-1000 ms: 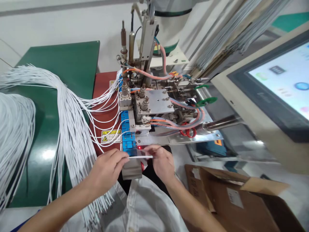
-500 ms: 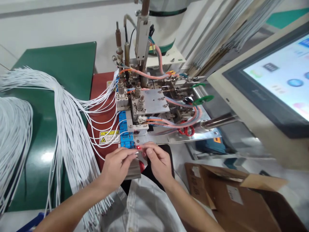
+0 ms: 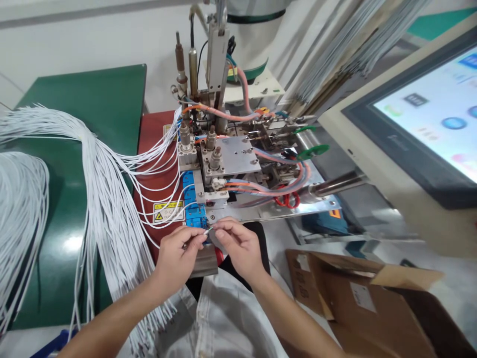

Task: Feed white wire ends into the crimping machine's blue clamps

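Between my hands is the end of a white cable (image 3: 207, 231), with thin, partly greenish wire showing at its tip. My left hand (image 3: 179, 252) pinches the cable between thumb and fingers. From the other side, my right hand (image 3: 238, 247) is closed with thumb and fingertips at the wire tip. Both hands are just in front of a row of blue clamps (image 3: 193, 199) on the machine's edge, where several white cables are seated. A large bundle of white cables (image 3: 108, 199) hangs over the table edge to the left of my left hand.
A metal machine (image 3: 234, 154) with hoses and cylinders stands ahead. Another cable bundle (image 3: 22, 219) lies on the green table (image 3: 93, 89). To the right are a touchscreen (image 3: 436, 114) and an open cardboard box (image 3: 368, 308). A yellow warning label (image 3: 169, 211) sits beside the clamps.
My hands have come closer together; the cable piece that spanned between them is now mostly hidden in my fingers. The red light near the clamps is no longer visible. The view has shifted slightly.
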Tool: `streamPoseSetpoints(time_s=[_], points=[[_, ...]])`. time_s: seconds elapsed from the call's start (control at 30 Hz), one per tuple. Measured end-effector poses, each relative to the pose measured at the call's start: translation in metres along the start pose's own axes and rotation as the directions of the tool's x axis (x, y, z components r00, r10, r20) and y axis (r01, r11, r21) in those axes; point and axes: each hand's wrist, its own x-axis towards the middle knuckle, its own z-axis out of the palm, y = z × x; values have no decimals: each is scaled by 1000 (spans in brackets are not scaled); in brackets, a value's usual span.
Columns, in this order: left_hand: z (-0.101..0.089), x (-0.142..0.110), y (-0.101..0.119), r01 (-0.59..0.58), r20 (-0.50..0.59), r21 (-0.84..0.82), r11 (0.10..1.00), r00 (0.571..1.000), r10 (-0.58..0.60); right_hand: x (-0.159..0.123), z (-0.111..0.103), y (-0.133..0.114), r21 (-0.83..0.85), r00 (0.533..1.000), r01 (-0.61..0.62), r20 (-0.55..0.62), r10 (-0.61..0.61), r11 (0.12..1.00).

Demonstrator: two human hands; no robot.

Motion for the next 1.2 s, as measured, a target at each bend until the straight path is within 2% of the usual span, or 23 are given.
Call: streamPoseSetpoints(time_s=[0.2,0.43,0.5,0.57,0.67,0.8,0.87,0.97,1.03,1.13,1.2], points=[[4,-1,-4,120,39,-105,987,992,-117,1,5,-2,-97,1000,13,2,-13,995],[10,-4,-5,124,12,-154,980,992,-124,-5,20,1,-131,987,11,-157,-32,991],[12,-6,-4,163,-1,-178,970,986,-166,-6,24,1,-186,976,62,-192,-99,981],[13,-7,-5,184,-8,-199,963,982,-189,-6,26,0,-278,956,168,-189,-225,946],[13,-7,-8,144,-9,-162,976,989,-148,-2,23,-2,-347,936,292,-87,-341,891],[2,-2,-8,47,22,22,999,999,-48,9,7,-9,-339,963,270,100,-251,901],[-6,1,-4,-16,104,138,990,995,1,13,-2,-13,-357,955,265,227,-192,896],[-14,6,2,-99,278,238,966,960,30,16,-9,-16,-377,907,300,397,-140,877],[-13,7,4,-66,282,223,973,959,0,14,-7,-15,-347,923,290,349,-164,892],[-5,6,2,62,128,115,991,989,-76,6,5,-8,-239,983,183,63,-173,954],[2,3,-1,112,41,49,992,993,-114,0,13,-2,-178,989,119,-69,-133,977]])
